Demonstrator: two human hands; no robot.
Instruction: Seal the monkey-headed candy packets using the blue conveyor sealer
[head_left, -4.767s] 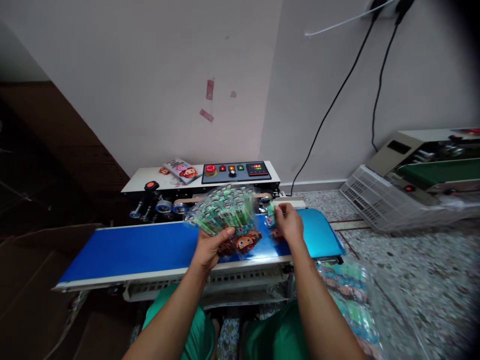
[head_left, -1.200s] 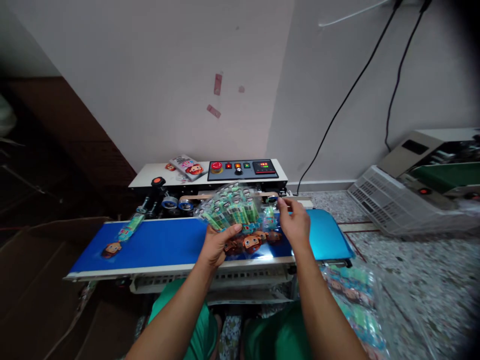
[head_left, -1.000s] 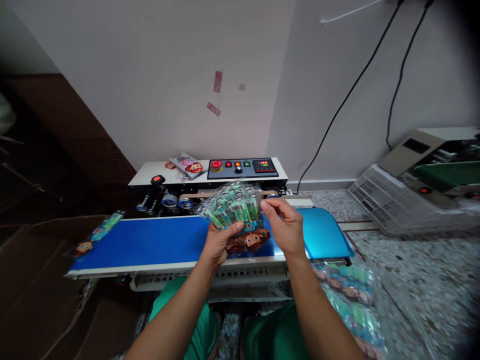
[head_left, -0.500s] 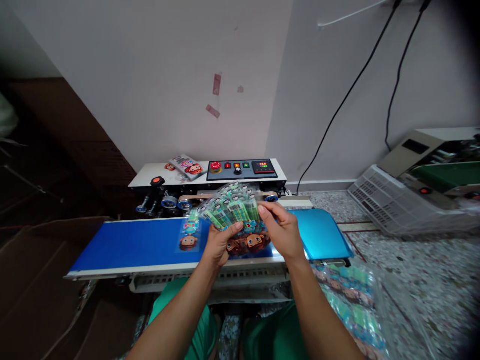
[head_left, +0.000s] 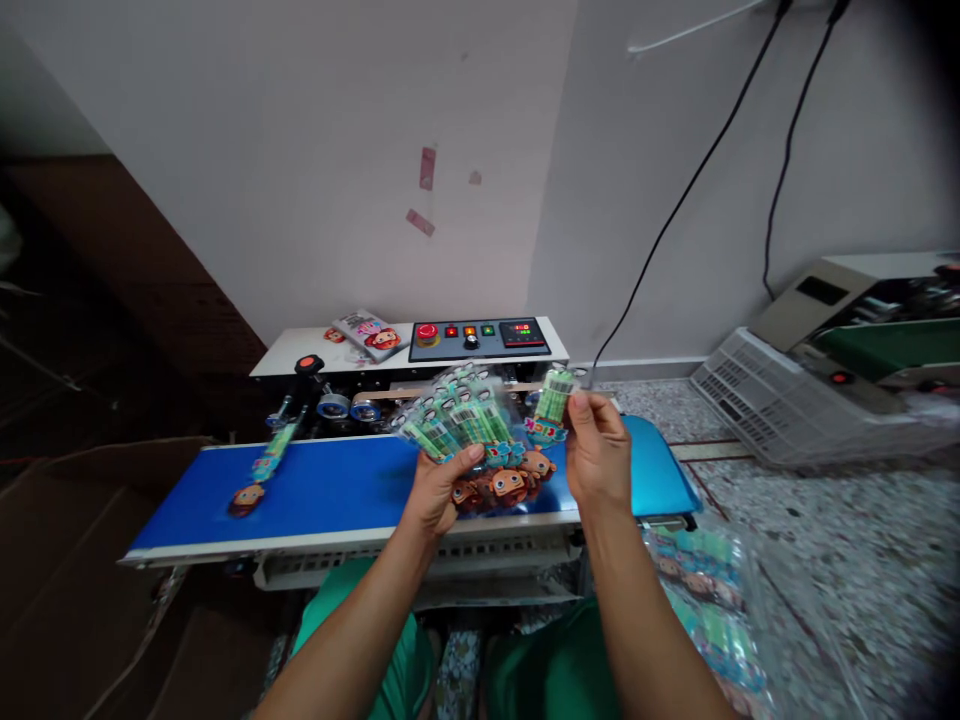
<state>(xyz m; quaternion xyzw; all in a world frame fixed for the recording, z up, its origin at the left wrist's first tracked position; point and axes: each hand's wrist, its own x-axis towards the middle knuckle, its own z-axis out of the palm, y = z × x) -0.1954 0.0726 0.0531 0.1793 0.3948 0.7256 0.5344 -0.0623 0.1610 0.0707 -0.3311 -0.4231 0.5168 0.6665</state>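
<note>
My left hand point(head_left: 442, 488) grips a fanned stack of clear printed packets point(head_left: 469, 425), green with barcodes at the top and cartoon faces at the bottom. Between the thumb and fingers of my right hand point(head_left: 600, 445) is a single packet point(head_left: 553, 405), held apart to the right of the fan. Both hands are above the blue conveyor belt point(head_left: 330, 490). Another packet point(head_left: 259, 470) lies tilted near the belt's left end, its top by the rollers. Behind the belt stands the white sealing machine with its control panel point(head_left: 480, 340).
A printed pouch point(head_left: 371, 335) lies on the machine's top. At lower right, bags of more packets point(head_left: 712, 600) sit above the speckled floor. A white plastic crate point(head_left: 795, 400) stands at right beside another machine point(head_left: 847, 300). An open cardboard box point(head_left: 67, 540) is at left.
The loose packet on the belt has travelled left to the far end. My right hand has drawn one packet out of the fan toward the right. My left hand stays nearly still.
</note>
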